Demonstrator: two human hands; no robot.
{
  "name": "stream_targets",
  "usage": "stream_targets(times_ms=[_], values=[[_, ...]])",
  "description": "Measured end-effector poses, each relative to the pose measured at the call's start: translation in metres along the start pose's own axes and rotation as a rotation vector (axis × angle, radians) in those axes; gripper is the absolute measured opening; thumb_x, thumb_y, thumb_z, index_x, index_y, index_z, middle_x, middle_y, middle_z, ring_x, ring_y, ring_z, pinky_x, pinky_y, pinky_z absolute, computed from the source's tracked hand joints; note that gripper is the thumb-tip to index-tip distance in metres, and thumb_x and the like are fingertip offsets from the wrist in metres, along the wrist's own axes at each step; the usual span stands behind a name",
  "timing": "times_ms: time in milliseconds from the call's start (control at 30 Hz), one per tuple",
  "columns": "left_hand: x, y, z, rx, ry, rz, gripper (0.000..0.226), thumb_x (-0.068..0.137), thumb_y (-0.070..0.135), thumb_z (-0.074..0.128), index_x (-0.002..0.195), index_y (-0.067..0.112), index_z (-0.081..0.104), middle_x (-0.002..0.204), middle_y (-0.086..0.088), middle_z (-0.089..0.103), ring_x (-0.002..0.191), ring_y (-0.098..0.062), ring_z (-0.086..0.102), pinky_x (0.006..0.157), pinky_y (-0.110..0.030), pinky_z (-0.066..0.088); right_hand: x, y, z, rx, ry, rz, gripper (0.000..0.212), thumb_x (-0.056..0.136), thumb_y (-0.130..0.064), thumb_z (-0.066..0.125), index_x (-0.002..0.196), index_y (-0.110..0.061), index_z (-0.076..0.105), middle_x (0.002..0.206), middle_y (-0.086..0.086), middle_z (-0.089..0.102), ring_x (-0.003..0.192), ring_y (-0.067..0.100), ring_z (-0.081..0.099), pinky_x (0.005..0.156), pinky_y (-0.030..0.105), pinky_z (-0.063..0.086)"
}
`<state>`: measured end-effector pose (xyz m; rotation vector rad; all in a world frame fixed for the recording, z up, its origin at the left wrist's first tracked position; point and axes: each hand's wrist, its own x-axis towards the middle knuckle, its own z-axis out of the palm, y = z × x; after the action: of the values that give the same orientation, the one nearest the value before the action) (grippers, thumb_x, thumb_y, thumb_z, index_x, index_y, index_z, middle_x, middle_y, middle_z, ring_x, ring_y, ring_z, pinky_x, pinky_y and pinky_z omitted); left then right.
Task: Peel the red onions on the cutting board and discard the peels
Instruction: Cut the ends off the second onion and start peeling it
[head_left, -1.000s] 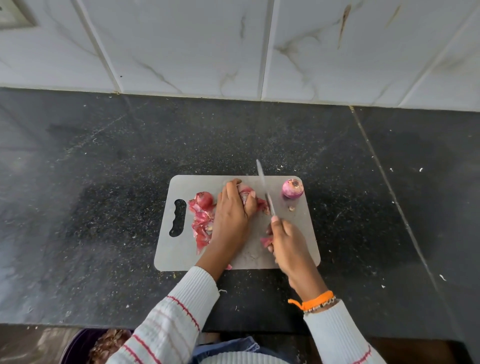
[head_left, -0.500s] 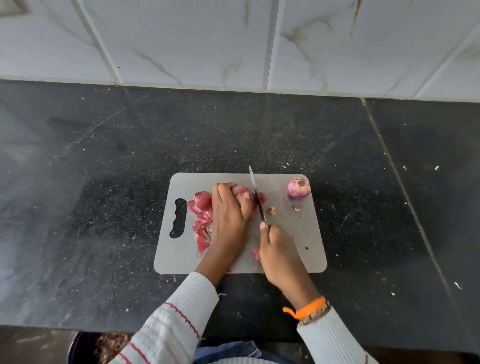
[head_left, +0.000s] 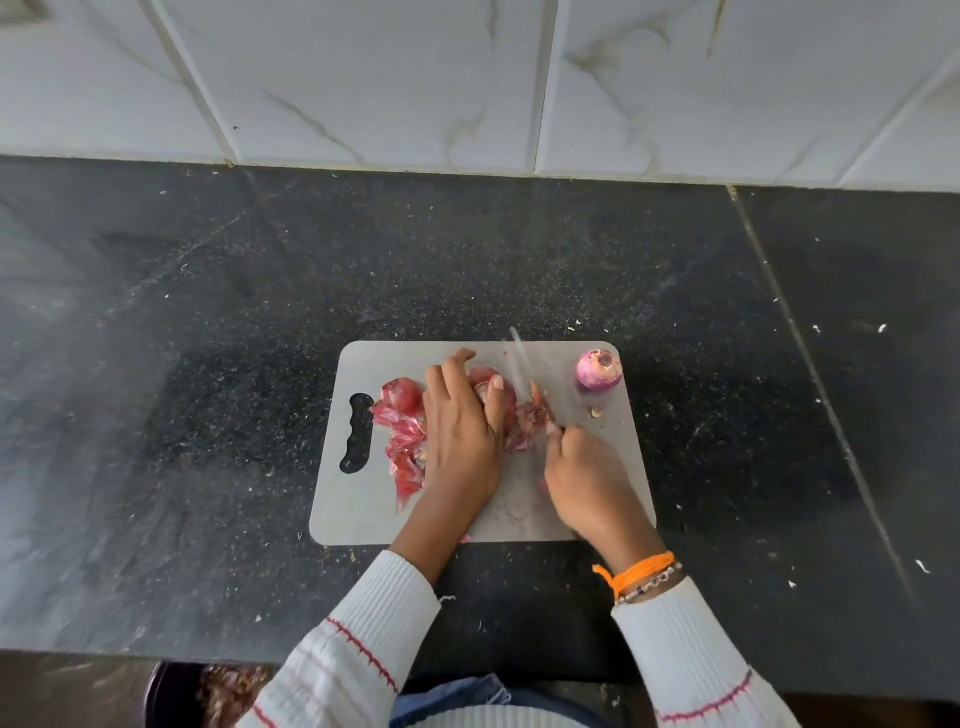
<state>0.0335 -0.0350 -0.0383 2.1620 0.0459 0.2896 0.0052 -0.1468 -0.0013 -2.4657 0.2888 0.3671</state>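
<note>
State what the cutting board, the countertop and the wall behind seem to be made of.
Cutting board: probably plastic, matte grey, thin with a moulded handle slot. Countertop: likely polished black granite, speckled and faintly reflective. Wall: glazed white tiles with marble-like veining and visible joints.

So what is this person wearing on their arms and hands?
Both arms are in a white ribbed knit jumper with thin red stripes, seen on the left sleeve and the right sleeve. The right wrist carries an orange thread band with a knotted tail, and beside it a thin beaded bracelet. The left hand and right hand are bare: no gloves, no rings visible.
</note>
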Motion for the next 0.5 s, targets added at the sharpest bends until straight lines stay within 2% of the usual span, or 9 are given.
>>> stream_targets(times_ms=[100, 167, 233, 300, 400, 467, 500], values=[[-0.003, 0.003, -0.006, -0.003, -0.063, 0.032, 0.047, 0.092, 0.046, 0.027, 0.128, 0.019, 0.042, 0.118, 0.000, 0.038, 0.109, -0.014, 0.040, 0.093, -0.026, 0.030, 0.009, -0.001, -0.015, 0.194, 0.012, 0.025, 0.041, 0.100, -0.034, 0.029, 0.106, -0.005, 0.057, 0.095, 0.015, 0.062, 0.097, 0.033, 0.058, 0.085, 0.042, 0.044], [-0.004, 0.006, -0.011, 0.023, -0.083, 0.009, 0.041, 0.090, 0.043, 0.037, 0.121, 0.018, 0.048, 0.118, -0.001, 0.043, 0.106, -0.017, 0.042, 0.093, -0.030, 0.032, 0.008, 0.000, -0.015, 0.402, -0.035, 0.023, 0.031, 0.098, -0.037, 0.036, 0.096, -0.017, 0.059, 0.082, 0.000, 0.060, 0.087, 0.023, 0.059, 0.084, 0.042, 0.047], [-0.004, 0.008, -0.014, 0.053, -0.087, -0.028, 0.032, 0.091, 0.038, 0.049, 0.115, 0.018, 0.050, 0.112, 0.001, 0.047, 0.100, -0.017, 0.043, 0.089, -0.029, 0.031, 0.005, 0.000, -0.010, 0.486, -0.063, -0.009, 0.015, 0.095, -0.032, 0.047, 0.086, -0.026, 0.057, 0.083, -0.007, 0.062, 0.084, 0.012, 0.059, 0.085, 0.041, 0.050], [-0.005, 0.009, -0.018, 0.060, -0.074, -0.050, 0.029, 0.090, 0.033, 0.054, 0.114, 0.016, 0.050, 0.109, 0.001, 0.048, 0.096, -0.016, 0.042, 0.085, -0.029, 0.032, 0.004, 0.004, -0.002, 0.529, -0.043, -0.016, 0.004, 0.090, -0.025, 0.055, 0.092, -0.025, 0.059, 0.091, -0.005, 0.065, 0.090, 0.013, 0.060, 0.086, 0.042, 0.051], [-0.004, 0.008, -0.027, 0.054, -0.063, -0.122, 0.024, 0.094, 0.028, 0.050, 0.110, 0.011, 0.052, 0.108, -0.003, 0.049, 0.092, -0.014, 0.042, 0.076, -0.023, 0.031, 0.005, 0.006, 0.007, 0.578, 0.029, -0.007, 0.014, 0.085, -0.022, 0.061, 0.099, -0.022, 0.059, 0.093, 0.000, 0.065, 0.090, 0.019, 0.061, 0.081, 0.042, 0.052], [-0.005, 0.006, -0.031, 0.044, -0.078, -0.186, 0.023, 0.094, 0.027, 0.048, 0.108, 0.009, 0.053, 0.105, -0.004, 0.054, 0.092, -0.018, 0.050, 0.077, -0.028, 0.039, 0.008, 0.007, 0.010, 0.569, 0.083, -0.043, 0.015, 0.085, -0.016, 0.061, 0.100, -0.021, 0.060, 0.092, 0.003, 0.066, 0.089, 0.022, 0.062, 0.078, 0.041, 0.052], [-0.007, 0.006, -0.032, 0.016, -0.095, -0.217, 0.022, 0.094, 0.025, 0.048, 0.107, 0.009, 0.052, 0.103, -0.005, 0.057, 0.092, -0.021, 0.055, 0.079, -0.034, 0.045, 0.010, 0.007, 0.010, 0.564, 0.101, -0.068, 0.016, 0.086, -0.014, 0.061, 0.100, -0.020, 0.060, 0.094, 0.004, 0.066, 0.090, 0.022, 0.062, 0.079, 0.039, 0.052]])
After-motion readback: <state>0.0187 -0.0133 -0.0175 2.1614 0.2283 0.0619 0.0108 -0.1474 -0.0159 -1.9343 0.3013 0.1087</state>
